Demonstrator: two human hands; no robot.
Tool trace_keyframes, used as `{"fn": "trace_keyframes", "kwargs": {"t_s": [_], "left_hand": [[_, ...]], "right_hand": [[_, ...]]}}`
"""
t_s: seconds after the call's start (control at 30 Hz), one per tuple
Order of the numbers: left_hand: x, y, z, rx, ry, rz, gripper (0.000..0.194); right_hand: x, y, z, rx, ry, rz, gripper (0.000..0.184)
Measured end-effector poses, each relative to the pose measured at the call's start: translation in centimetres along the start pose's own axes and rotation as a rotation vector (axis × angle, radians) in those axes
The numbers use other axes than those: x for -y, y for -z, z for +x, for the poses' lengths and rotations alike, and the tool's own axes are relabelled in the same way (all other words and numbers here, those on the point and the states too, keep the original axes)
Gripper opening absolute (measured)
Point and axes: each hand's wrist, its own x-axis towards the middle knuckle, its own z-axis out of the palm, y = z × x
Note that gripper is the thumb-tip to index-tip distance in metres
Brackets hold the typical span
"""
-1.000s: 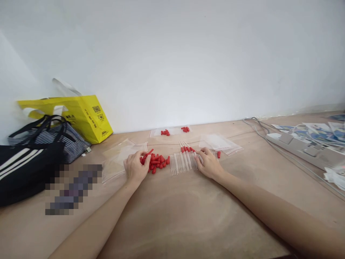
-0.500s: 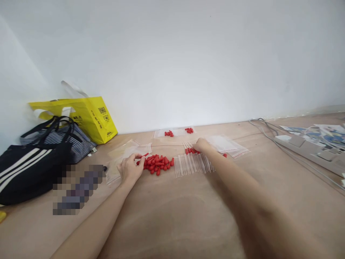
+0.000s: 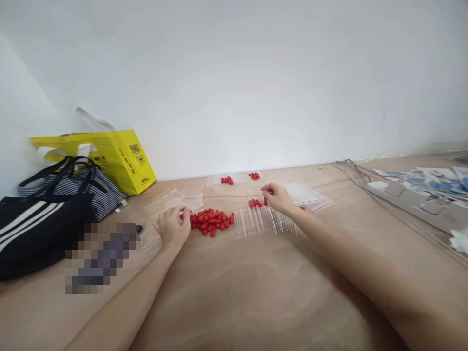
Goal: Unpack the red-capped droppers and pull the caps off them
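Note:
A pile of red rubber bulbs (image 3: 210, 220) lies in the middle of the table. At its left edge my left hand (image 3: 172, 225) is closed, fingertips pinching a red bulb (image 3: 181, 216). Right of the pile a row of clear dropper tubes (image 3: 256, 220) lies side by side. Just beyond the row are several droppers with red bulbs fitted (image 3: 255, 202), their thin tips pointing away. My right hand (image 3: 280, 197) is over the far side of the row, thumb and fingers pinching a dropper by its red bulb (image 3: 265, 201); its tube is hard to make out.
Clear zip bags (image 3: 307, 194) lie right of the droppers, and more bags (image 3: 171, 200) lie at left. Near the wall rests a filled bag (image 3: 237, 179) with red bulbs. A yellow bag (image 3: 124, 161) and black bag (image 3: 40, 234) stand left; a power strip (image 3: 417, 204) and cables lie right.
My right hand has moved from the tube row to the fitted droppers beyond it. My left hand has stayed by the pile, drawing a bulb slightly left.

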Motion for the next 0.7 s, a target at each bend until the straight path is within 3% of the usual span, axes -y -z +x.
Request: {"fn": "trace_keyframes", "kwargs": {"t_s": [0.07,0.1,0.17,0.23,0.33,0.43,0.53,0.6,0.7], "left_hand": [[-1.6,0.6,-0.9,-0.045,-0.199,-0.073,0.023],[-2.6,1.0,-1.6,-0.039,-0.306,-0.136,0.022],[-4.9,1.7,-3.1,0.018,-0.517,-0.267,0.018],[-6.9,2.1,-4.6,0.083,-0.664,-0.356,0.020],[-8.6,2.1,-6.0,0.182,-0.753,-0.436,0.020],[-8.7,1.6,-6.2,0.220,-0.777,-0.457,0.017],[-8.3,1.2,-5.8,0.202,-0.767,-0.424,0.018],[-8.1,1.2,-5.6,0.187,-0.769,-0.399,0.018],[-8.3,1.3,-5.6,0.172,-0.782,-0.370,0.017]], "right_hand": [[-0.3,0.7,-2.5,-0.031,0.075,0.091,0.017],[-0.5,0.9,-3.8,-0.038,0.162,0.240,0.017],[-0.6,0.9,-6.2,0.043,0.254,0.437,0.019],[-0.5,0.6,-8.1,0.090,0.255,0.506,0.017],[-0.2,-0.3,-9.6,0.185,0.252,0.530,0.015],[-0.4,-0.9,-9.9,0.259,0.270,0.545,0.017],[-1.1,-0.9,-9.6,0.218,0.327,0.483,0.017],[-1.6,-0.7,-9.2,0.157,0.473,0.348,0.014],[-2.0,-0.5,-8.9,0.013,0.809,0.017,0.012]]}}
